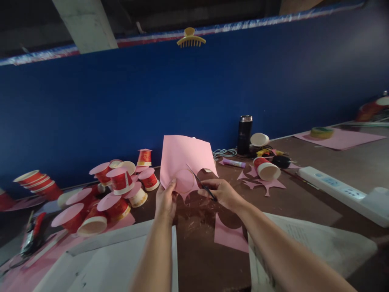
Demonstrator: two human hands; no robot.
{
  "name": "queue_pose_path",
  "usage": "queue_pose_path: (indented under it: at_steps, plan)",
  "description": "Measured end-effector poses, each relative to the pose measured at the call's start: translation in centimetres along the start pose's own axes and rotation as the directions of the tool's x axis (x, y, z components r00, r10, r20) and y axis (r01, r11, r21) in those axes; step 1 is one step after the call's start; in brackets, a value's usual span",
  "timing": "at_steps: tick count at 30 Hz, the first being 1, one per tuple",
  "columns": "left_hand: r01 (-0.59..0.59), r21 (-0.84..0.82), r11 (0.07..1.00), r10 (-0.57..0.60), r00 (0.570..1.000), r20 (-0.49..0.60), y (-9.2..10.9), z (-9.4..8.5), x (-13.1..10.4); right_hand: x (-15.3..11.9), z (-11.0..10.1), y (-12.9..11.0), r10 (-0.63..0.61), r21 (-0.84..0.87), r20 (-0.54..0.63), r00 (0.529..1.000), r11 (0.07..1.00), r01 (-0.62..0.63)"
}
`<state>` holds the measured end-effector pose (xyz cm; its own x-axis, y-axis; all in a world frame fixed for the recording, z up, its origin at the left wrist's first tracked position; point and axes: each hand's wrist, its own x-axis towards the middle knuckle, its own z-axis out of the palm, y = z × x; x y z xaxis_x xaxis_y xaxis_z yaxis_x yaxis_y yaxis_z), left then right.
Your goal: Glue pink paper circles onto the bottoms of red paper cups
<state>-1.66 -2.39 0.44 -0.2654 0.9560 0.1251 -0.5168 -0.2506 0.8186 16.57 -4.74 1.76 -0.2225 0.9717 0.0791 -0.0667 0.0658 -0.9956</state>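
Note:
A sheet of pink paper (187,152) stands tilted up over the table, its lower edge unevenly cut. My left hand (166,201) grips it at the lower left, thumb on the front face. A drawn circle (184,181) shows on the paper beside that thumb. My right hand (220,192) is closed around the handles of dark scissors (199,181). Their blades lie at the right side of the circle, pointing up and to the left. Whether the blades are apart I cannot tell.
Several red paper cups (120,181) topped with pink discs crowd the left. At the right are pink scraps (251,184), a tipped cup (267,168), a black flask (244,135) and a white power strip (337,190). A blue partition (121,101) rises behind the table.

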Motion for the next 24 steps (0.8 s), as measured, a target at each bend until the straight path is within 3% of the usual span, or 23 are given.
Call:
queue_pose_path:
  at_steps: [10,24]
  plan:
    - [-0.015,0.121,0.993,0.016,1.0,-0.002,-0.03,-0.17,0.32,0.2,-0.44,0.92,-0.049,-0.048,0.045,0.998,0.998,0.051]
    - [-0.019,0.169,0.985,0.017,1.0,0.017,0.13,-0.48,0.17,0.17,-0.44,0.53,0.003,0.033,0.064,0.998,0.999,-0.005]
